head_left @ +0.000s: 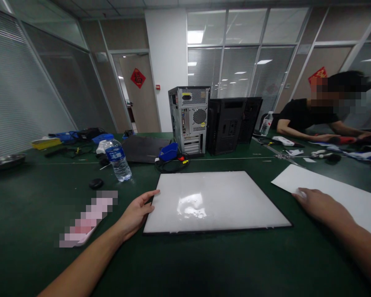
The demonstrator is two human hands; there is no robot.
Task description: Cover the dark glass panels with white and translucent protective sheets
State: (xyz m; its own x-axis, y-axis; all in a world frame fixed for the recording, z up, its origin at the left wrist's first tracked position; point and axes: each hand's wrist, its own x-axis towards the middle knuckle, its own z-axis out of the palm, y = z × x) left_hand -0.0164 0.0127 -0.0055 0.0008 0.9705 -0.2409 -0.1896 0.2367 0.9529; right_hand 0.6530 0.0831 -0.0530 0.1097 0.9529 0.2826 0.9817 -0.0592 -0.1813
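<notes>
A flat white panel (222,202) with a thin black frame and a glossy surface lies before me on the green table. At its left edge my left hand (137,212) grips the frame, index finger and thumb on the border and the other fingers partly hidden. To the right, my right hand (320,206) pinches the near left edge of a large white sheet (336,185). That sheet runs out of view on the right, and a gap of bare table separates it from the panel.
Behind the panel stand an open computer case (191,119) and black case panels (227,126). On the left are a water bottle (119,161), a round black object (96,183) and a blurred pink item (88,222). A co-worker (309,117) leans over the table at right.
</notes>
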